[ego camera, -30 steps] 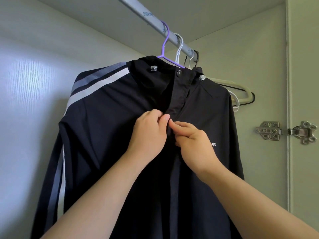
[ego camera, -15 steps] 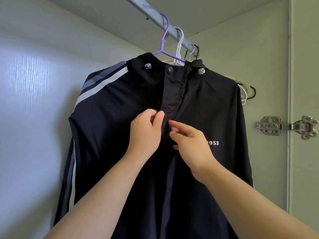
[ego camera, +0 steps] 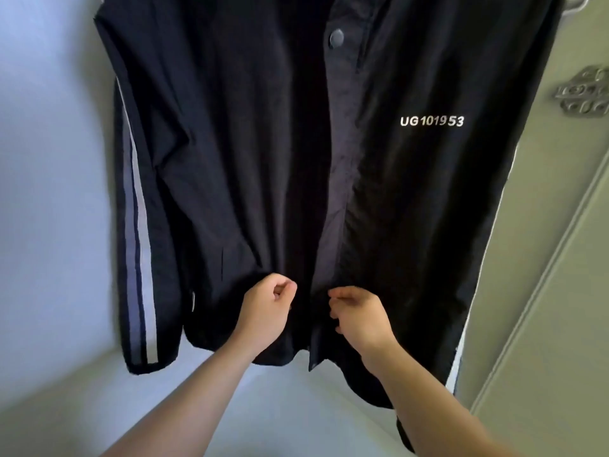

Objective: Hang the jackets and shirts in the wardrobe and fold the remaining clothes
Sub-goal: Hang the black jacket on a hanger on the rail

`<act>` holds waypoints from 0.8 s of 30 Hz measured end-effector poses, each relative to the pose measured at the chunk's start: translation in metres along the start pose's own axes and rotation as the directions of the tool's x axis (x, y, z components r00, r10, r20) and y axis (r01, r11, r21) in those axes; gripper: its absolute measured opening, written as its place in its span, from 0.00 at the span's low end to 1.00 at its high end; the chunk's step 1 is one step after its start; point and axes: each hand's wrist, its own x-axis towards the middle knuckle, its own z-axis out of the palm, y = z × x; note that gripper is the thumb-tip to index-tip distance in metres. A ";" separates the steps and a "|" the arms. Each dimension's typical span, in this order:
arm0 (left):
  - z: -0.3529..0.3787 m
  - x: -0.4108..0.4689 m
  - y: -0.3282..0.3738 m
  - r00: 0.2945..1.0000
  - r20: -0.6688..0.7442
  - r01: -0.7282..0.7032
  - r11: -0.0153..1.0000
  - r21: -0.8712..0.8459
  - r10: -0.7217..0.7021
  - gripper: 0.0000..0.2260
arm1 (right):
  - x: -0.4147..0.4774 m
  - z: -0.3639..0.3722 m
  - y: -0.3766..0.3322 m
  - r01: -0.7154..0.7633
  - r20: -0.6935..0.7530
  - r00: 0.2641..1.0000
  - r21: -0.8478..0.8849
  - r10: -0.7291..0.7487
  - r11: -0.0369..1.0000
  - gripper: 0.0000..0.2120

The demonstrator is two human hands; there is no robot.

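So the big dark jacket [ego camera: 257, 143] is hanging in the wardrobe and taking up most of the frame, top edge to lower right. The pale wardrobe wall [ego camera: 49, 159] is showing down the left side and the greenish door [ego camera: 560, 291] is running down the right. The jacket's sleeve [ego camera: 138, 258] with the grey and white stripes is dangling at lower left.

Both hands are sitting at lower centre, right against the front opening near the hem. The left hand [ego camera: 267, 313] is curling up with thumb meeting fingertips, and the right hand [ego camera: 361, 319] is curling toward it. Honestly I can't tell if either is actually pinching fabric.

A blurry metal hinge [ego camera: 583, 95] is peeking in at upper right, white "UG101953" lettering [ego camera: 431, 121] is showing on the chest, and one snap button [ego camera: 336, 37] is sitting near the top centre.
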 end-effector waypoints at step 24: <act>0.078 -0.059 -0.091 0.637 0.552 0.756 0.296 -0.584 -0.538 0.14 | -0.020 0.026 0.132 -0.601 0.310 0.782 0.607 0.541 0.520 0.16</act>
